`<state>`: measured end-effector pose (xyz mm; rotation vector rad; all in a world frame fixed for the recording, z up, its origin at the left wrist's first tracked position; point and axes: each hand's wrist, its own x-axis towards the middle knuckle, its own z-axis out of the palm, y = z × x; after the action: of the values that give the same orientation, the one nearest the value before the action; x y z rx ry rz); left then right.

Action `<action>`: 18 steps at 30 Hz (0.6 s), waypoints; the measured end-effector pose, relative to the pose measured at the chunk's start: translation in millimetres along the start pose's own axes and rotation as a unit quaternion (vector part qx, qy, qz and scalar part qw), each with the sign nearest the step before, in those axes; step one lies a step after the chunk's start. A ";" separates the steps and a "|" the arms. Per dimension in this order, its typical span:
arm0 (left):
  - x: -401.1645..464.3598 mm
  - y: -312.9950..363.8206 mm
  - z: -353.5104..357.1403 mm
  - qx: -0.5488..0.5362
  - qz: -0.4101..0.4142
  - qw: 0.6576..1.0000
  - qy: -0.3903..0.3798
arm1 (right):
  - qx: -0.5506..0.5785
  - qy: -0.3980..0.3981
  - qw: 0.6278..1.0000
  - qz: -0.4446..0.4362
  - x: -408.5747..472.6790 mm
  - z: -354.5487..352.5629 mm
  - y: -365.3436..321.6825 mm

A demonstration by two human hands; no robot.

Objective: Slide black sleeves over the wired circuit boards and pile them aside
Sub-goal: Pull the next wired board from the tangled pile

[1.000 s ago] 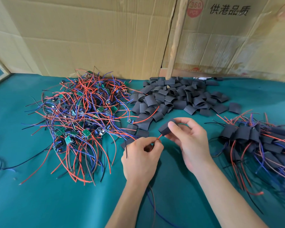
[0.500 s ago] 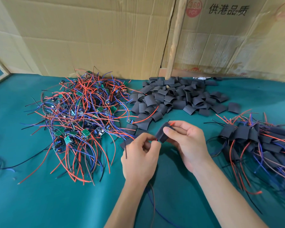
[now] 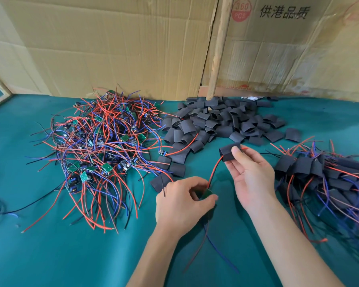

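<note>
Sleeve [image 3: 230,151] pinched in right hand [image 3: 250,177], thumb on top and fingers beneath, held above the cloth [image 3: 91,255] just in front of the loose sleeve heap [image 3: 222,123]. Left hand [image 3: 181,200] lies nearer the body and lower, fingers curled round a green board [image 3: 205,193], most of it hidden in the grip. Red lead [image 3: 215,169] runs from the board up and away to the right, enters the sleeve's near mouth and shows again past the far end by the thumb. So sleeve lies up-right of the board, its bore roughly in line with that lead; the board sits at the lead's lower end, well short of the mouth. Judged: the next move is to close that gap along the lead, and either hand could do it. Against half a second ago, the hands have drawn apart: then sleeve and left fingertips were almost touching, now a clear run of red lead spans between them, and the left hand has dropped toward the body. Bare board pile [image 3: 104,150] sits left, sleeved pile [image 3: 319,172] right; both look unchanged.
</note>
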<state>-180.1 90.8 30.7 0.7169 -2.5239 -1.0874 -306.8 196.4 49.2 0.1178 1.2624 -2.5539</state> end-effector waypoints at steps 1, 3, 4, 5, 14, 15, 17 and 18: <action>0.1 -0.2 0.2 0.001 0.000 1.000 0.006 | 0.002 0.001 1.000 0.001 0.6 -0.7 0.3; 1.1 -0.1 1.3 -0.015 -0.009 0.999 0.031 | -0.013 -0.003 1.000 -0.002 1.9 -2.1 0.6; 1.8 0.4 2.2 -0.026 -0.015 0.998 0.047 | -0.031 -0.009 0.999 -0.007 2.1 -2.4 0.6; 2.3 0.6 2.9 -0.032 -0.020 0.997 0.060 | -0.049 -0.018 0.999 -0.010 2.0 -2.1 1.0; 2.2 0.5 4.4 -0.053 -0.024 0.994 0.087 | -0.059 -0.069 0.996 0.014 -4.2 3.1 6.5; 2.0 0.3 4.5 -0.058 -0.024 0.994 0.088 | -0.082 -0.084 0.993 0.016 -5.0 3.5 7.8; 2.4 -1.4 4.6 -0.074 -0.024 0.992 0.094 | -0.151 -0.130 0.980 0.009 -8.3 4.7 12.1; 3.0 -2.7 4.8 -0.087 -0.026 0.991 0.099 | -0.176 -0.152 0.973 0.003 -10.5 5.2 14.7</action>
<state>-183.9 90.4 25.7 0.8018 -2.2268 -1.1735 -292.2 186.1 43.2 -0.3295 1.5513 -2.1912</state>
